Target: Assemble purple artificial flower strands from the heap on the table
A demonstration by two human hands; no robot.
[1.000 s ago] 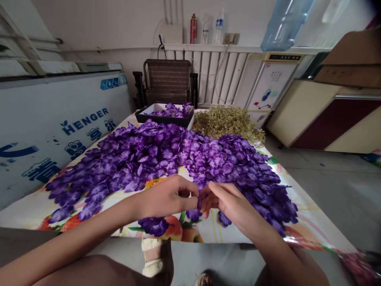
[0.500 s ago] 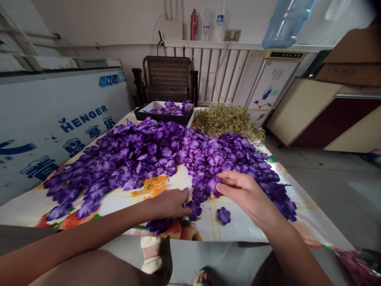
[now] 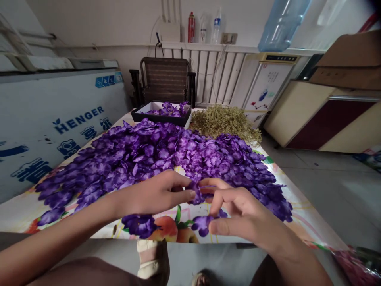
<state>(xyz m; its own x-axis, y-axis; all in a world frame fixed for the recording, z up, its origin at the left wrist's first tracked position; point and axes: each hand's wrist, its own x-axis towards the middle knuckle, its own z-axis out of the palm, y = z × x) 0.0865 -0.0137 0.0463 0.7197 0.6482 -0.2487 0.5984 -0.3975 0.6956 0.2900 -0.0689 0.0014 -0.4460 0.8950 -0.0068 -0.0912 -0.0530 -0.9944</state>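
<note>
The left hand pinches a purple cloth flower at its fingertips; the half-open right hand touches another flower, just before a flower pile.

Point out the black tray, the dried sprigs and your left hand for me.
Black tray [image 3: 160,119]: head view, front rim.
Dried sprigs [image 3: 223,123]: head view, middle of the pile.
Left hand [image 3: 151,194]: head view, back of the hand.
</note>
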